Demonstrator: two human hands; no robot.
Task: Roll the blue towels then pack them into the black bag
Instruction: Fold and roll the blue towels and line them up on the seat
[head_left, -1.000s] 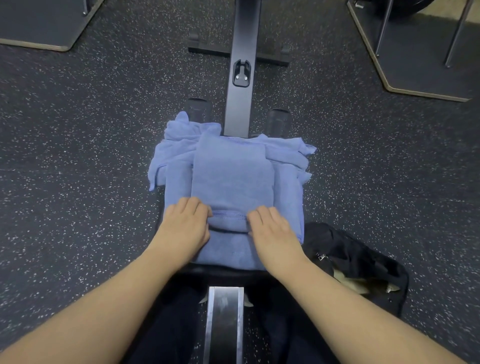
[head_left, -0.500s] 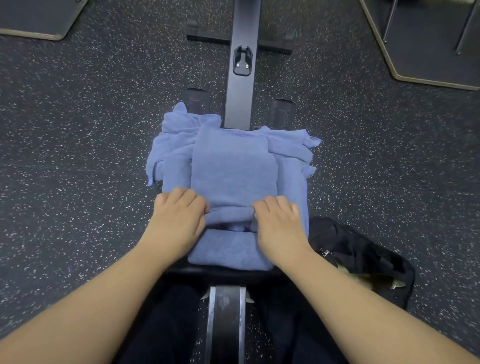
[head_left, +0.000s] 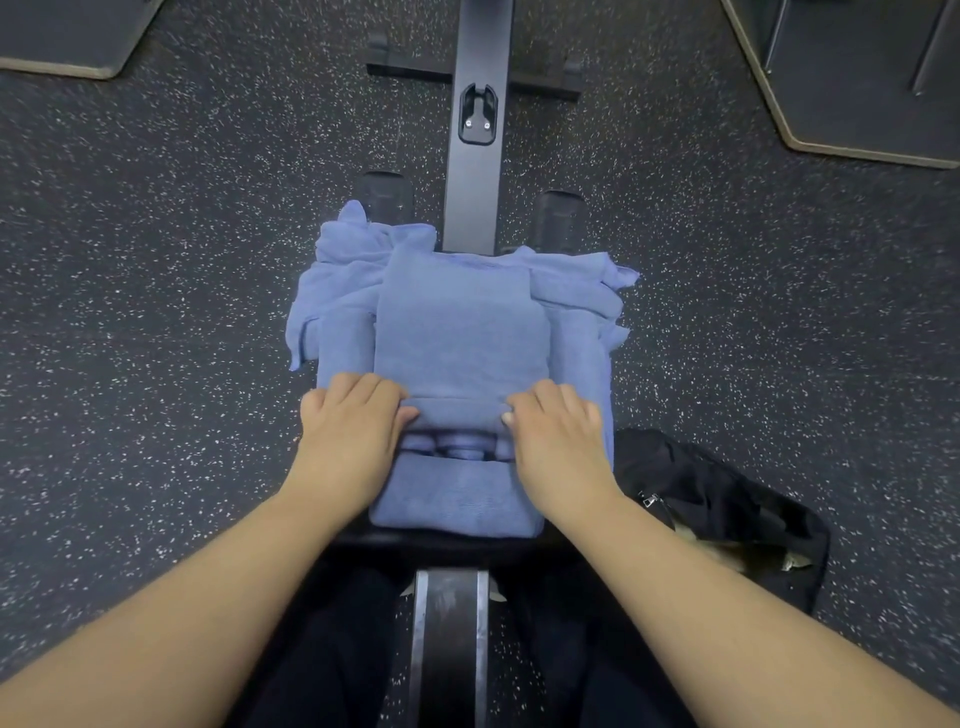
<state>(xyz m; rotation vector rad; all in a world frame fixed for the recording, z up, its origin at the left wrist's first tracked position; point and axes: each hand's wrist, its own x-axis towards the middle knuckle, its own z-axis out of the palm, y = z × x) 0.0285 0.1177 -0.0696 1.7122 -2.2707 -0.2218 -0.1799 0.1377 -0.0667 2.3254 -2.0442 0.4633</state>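
Head view: left hand (head_left: 349, 427) and right hand (head_left: 557, 434) are set apart, fingers curled over the started roll of the top blue towel (head_left: 460, 332), which lies on a towel stack (head_left: 579, 332) between and ahead of both hands. Grip looks like a pinch w/ thumbs under, though thumbs are mostly hidden. Black bag (head_left: 727, 499) lies on the floor just right of the right wrist, approx. unzipped.

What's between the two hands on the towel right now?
Head view: the rolled part of the top blue towel spans the gap between the left hand and right hand, each gripping one end. Nothing else lies there.
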